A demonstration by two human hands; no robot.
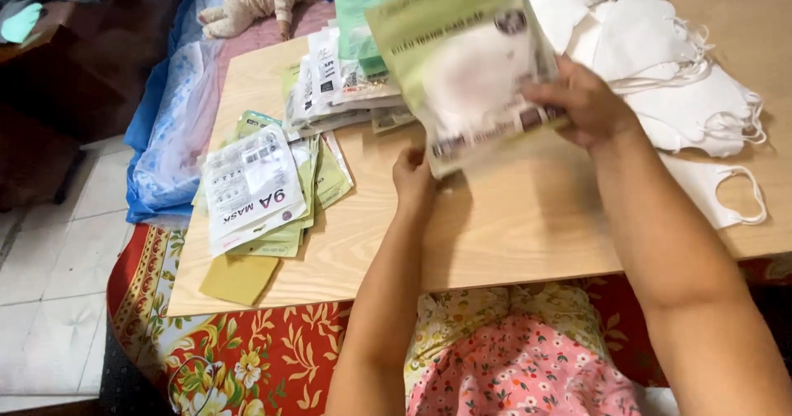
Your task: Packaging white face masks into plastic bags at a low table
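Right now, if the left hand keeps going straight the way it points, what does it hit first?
The left hand points up-table, away from the body, already touching the lower corner of the green-and-clear pouch that the right hand also grips. Past that, probably the stack of packaged pouches; depth is unclear.

A single head-worn camera looks steeply down from close above, over the forearms, onto the counter (528,235), with the floor (49,284) at left.
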